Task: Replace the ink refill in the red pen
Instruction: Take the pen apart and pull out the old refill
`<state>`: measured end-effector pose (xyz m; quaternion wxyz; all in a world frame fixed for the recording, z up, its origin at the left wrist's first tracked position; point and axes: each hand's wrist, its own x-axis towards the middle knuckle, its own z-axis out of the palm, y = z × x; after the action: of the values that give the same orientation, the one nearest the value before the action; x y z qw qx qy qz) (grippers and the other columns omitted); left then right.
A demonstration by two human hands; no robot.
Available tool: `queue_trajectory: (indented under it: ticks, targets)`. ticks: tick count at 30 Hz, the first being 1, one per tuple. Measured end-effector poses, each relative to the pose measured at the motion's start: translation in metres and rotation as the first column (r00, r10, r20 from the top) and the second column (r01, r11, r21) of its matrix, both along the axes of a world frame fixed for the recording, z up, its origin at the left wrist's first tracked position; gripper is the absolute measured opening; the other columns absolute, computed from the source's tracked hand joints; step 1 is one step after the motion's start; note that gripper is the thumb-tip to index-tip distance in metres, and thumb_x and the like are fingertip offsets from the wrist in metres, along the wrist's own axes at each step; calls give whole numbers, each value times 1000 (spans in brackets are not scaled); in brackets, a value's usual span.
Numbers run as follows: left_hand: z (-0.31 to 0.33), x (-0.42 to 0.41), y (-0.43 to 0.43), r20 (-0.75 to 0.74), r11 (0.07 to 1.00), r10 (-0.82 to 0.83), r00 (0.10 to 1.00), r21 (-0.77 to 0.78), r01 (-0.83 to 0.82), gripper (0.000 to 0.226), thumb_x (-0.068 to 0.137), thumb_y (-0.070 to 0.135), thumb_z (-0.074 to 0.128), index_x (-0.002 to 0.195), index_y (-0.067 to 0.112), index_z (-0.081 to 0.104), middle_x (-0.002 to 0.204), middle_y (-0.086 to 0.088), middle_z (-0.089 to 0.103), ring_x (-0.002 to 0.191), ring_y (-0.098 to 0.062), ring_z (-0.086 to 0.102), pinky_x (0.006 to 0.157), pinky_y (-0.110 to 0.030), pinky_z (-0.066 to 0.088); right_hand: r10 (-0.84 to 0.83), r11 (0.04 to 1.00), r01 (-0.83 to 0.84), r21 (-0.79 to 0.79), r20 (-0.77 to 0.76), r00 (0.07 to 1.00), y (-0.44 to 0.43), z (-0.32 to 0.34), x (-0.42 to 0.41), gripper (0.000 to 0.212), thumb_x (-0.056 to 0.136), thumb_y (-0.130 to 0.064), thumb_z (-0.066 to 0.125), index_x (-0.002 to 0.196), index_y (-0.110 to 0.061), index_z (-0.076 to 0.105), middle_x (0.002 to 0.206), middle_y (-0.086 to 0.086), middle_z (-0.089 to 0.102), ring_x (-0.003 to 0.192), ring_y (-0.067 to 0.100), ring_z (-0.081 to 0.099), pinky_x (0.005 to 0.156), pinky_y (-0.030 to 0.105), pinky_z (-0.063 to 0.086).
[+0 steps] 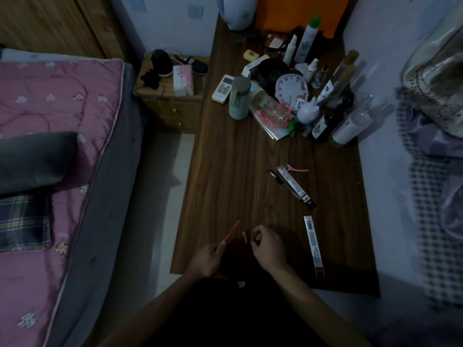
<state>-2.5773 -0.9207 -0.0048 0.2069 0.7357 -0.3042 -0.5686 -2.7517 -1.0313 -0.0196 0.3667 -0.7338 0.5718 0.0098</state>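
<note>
Gripping a thin red refill [231, 232] over the near end of the table [225, 171], the left hand [206, 257] points it up and away; just beside it, the right hand [269, 246] pinches a dim, dark pen part [245, 237]; a refill packet [314, 246] lies to the right; farther off, a black pen [275, 177] rests beside another packet [295, 187].

No text legible: light dim, print too small.
- Packet [314, 244], table [238, 171] front right: barcode, rows of print, unreadable.
- Second packet [295, 187], mid-table toward right edge: print lines, unreadable.
- Clock [292, 87], far end: ring of numerals, blurred.
- White tube [325, 90] beside clock: blue round logo, wording unclear.
- Remote [223, 89], far left edge: no characters made out.
</note>
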Motion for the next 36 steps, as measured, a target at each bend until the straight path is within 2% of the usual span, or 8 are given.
queue_trajectory:
  ticks: [3, 9, 13, 16, 19, 27, 33, 36]
  targets:
    - [5, 1, -2, -16, 999, 2, 1000, -35, -3, 48, 101, 47, 35, 95, 16, 71, 75, -2, 70, 66, -14, 64, 62, -30, 46, -42, 998, 40, 56, 26, 999, 2, 6, -5, 33, 82, -22, 74, 112, -29, 62, 86, -23, 53, 82, -3, 55, 64, 8, 38]
    - [20, 3, -4, 9, 990, -8, 1000, -141, 9, 45, 101, 44, 40, 89, 15, 72, 75, -4, 71, 64, -4, 61, 65, -32, 48, -383, 882, 303, 360, 177, 907, 7, 48, 7, 18, 86, -42, 67, 100, -49, 58, 100, -21, 60, 93, 0, 60, 64, 17, 44]
    - [37, 1, -10, -27, 976, -44, 999, -213, 37, 43, 102, 38, 40, 98, 10, 72, 96, -14, 74, 82, -15, 66, 82, -38, 50, -513, 786, 299, 541, 303, 803, 9, 73, 20, 21, 84, -50, 65, 98, -35, 69, 98, -9, 71, 90, 9, 67, 70, 26, 52]
    - [49, -3, -13, -40, 971, -82, 996, -226, 71, 40, 102, 38, 40, 93, 15, 71, 79, 8, 72, 71, -4, 60, 71, -33, 46, -652, 669, 302, 679, 340, 678, 11, 87, 29, 19, 87, -43, 69, 97, -27, 73, 99, -1, 72, 95, 17, 68, 82, 36, 56]
    - [58, -8, -15, -28, 960, -97, 995, -268, 86, 38, 102, 35, 41, 78, 24, 67, 57, 18, 58, 56, 3, 47, 61, -26, 37, -651, 684, 275, 675, 396, 647, 13, 94, 35, 21, 93, -35, 65, 98, -17, 76, 97, 3, 74, 96, 18, 68, 90, 36, 53]
    - [72, -12, -14, -1, 934, -195, 981, -307, 185, 35, 102, 36, 41, 78, 22, 63, 57, 21, 56, 55, 4, 47, 59, -24, 36, -556, 738, 221, 637, 389, 734, 16, 115, 33, 45, 102, -39, 46, 88, -6, 71, 93, 9, 71, 94, 20, 65, 87, 33, 49]
    - [69, -11, -10, 43, 938, -235, 971, -251, 238, 43, 100, 44, 40, 75, 15, 60, 55, 10, 45, 50, -1, 40, 56, -30, 32, -859, 490, 378, 785, 361, 363, 0, 110, 17, 39, 99, -47, 45, 84, -13, 56, 69, 6, 69, 75, 24, 68, 83, 45, 55]
    - [62, -8, -8, -2, 944, -235, 972, -238, 228, 47, 99, 48, 38, 78, 19, 68, 50, 14, 50, 47, 1, 43, 53, -24, 33, -907, 419, 445, 792, 383, 173, -16, 104, 1, 40, 96, -52, 49, 75, -18, 54, 60, -1, 53, 56, 15, 53, 64, 32, 48]
